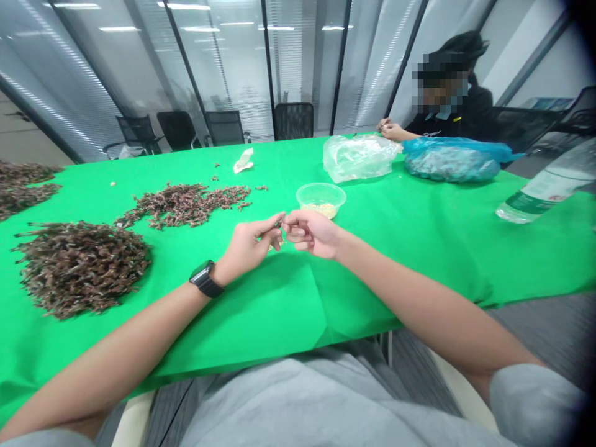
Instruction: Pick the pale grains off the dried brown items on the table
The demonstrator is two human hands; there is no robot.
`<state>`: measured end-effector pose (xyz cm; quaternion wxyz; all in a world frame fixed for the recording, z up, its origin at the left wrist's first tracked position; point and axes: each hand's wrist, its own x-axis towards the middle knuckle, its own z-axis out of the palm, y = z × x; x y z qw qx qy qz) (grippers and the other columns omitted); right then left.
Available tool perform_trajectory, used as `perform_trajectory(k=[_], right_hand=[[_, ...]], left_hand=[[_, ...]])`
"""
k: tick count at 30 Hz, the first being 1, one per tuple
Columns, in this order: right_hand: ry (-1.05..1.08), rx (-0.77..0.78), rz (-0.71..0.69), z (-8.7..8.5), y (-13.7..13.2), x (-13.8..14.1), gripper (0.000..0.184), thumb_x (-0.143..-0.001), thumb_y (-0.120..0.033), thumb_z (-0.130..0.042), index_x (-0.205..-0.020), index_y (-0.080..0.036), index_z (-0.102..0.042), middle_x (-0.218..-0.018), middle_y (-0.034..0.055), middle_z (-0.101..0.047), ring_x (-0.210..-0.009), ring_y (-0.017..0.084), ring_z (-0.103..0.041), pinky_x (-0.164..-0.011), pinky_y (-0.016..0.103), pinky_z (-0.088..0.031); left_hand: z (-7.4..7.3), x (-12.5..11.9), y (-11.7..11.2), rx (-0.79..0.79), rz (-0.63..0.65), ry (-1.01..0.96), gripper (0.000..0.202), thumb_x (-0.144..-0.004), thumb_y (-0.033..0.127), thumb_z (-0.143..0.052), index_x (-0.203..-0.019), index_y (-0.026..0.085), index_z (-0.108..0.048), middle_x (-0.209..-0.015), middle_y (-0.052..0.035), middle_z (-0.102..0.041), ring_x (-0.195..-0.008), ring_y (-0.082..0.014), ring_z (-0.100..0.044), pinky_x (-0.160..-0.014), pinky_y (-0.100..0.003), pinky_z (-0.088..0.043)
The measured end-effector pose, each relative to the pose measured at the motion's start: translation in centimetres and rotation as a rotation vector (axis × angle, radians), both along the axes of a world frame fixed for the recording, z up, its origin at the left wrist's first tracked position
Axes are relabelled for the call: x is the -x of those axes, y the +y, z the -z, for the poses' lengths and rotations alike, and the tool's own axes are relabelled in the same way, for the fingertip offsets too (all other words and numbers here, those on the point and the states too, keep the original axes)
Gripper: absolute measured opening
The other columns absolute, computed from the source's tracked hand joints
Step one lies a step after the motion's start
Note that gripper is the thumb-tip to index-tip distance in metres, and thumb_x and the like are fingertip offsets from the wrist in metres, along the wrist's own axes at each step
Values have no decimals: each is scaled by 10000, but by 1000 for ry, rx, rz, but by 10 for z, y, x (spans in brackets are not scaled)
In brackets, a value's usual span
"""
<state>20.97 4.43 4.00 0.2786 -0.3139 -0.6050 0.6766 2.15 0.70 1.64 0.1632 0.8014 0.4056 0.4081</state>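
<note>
— Left hand (246, 245)?
— Closed to a pinch, thumb and fingertips on one tiny brown sprig (280, 225), too small for detail. Black watch (202, 278) on that wrist.
— Right hand (310, 233)?
— Curled closed, fingertips right against the same sprig.
— Where on the tabletop (372, 292)?
— Above the green surface, toward the middle, a little in from the near edge.
— Anything in the way?
— Just beyond the hands, a clear plastic cup (321, 200) with pale bits inside, between them and a clear plastic bag (358, 158) at the far edge.
— Around that?
— Blue plastic bag (451, 158) just beside the clear one. Water bottle (544, 183) on its side near the right edge.
— Left side?
— Big heap of brown sprigs (81, 268) near the left edge, looser spread (184, 205) farther in, more sprigs (23, 189) at the far left corner, paper scrap (243, 160) near the far edge.
— Anyone else?
— Co-worker (465, 105) in dark clothes past the far edge, co-worker's hands (390, 129) close together just beyond the clear bag.
</note>
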Motion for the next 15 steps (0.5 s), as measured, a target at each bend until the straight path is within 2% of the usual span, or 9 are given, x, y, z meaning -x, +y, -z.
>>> perform_trajectory(k=[2, 4, 6, 7, 10, 15], right_hand=[[-116, -320, 146, 3, -1, -1, 167, -784, -274, -490, -633, -204, -501, -496, -74, -295, -469, 101, -224, -472, 264, -192], [-277, -768, 287, 7, -2, -1, 189, -816, -263, -522, -647, -183, -546, -534, -40, -413, -536, 110, -343, -545, 275, -230], [-401, -1083, 329, 10, -3, -3, 184, -862, -264, -532, -721, -169, -602, -610, -13, -518, -607, 123, -416, -601, 284, -250], [-441, -1177, 332, 11, -4, -4, 188, -886, -268, -526, -758, -168, -621, -646, -2, -554, -629, 128, -437, -617, 288, -254], [-497, -1314, 316, 12, -2, -7, 226, -938, -265, -493, -797, -167, -640, -719, 22, -618, -664, 138, -481, -640, 293, -267], [-540, -1399, 278, 12, 1, -9, 256, -962, -247, -478, -793, -162, -651, -758, 49, -659, -676, 151, -509, -663, 297, -292]], left_hand=[[0, -2, 0, 71, 2, -51, 355, -1006, 310, -527, -1255, 130, -705, -722, -13, -751, -631, -126, -705, -700, -227, -543], [0, -3, 0, 130, 11, -85, 336, -1011, 356, -527, -1148, 131, -735, -712, -21, -742, -621, -133, -699, -669, -230, -533], [-2, -4, 0, 163, 21, -111, 335, -1010, 391, -533, -1064, 132, -739, -693, -26, -730, -613, -138, -690, -642, -232, -522], [-3, -4, -1, 173, 22, -123, 338, -1008, 403, -536, -1045, 132, -735, -684, -26, -724, -608, -140, -686, -633, -234, -517], [-5, -5, -2, 197, 23, -140, 353, -1006, 428, -540, -1024, 128, -726, -678, -28, -714, -605, -142, -680, -636, -241, -517], [-5, -4, -1, 205, 44, -128, 376, -1004, 453, -540, -1062, 132, -727, -705, -29, -718, -608, -140, -682, -643, -246, -525]])
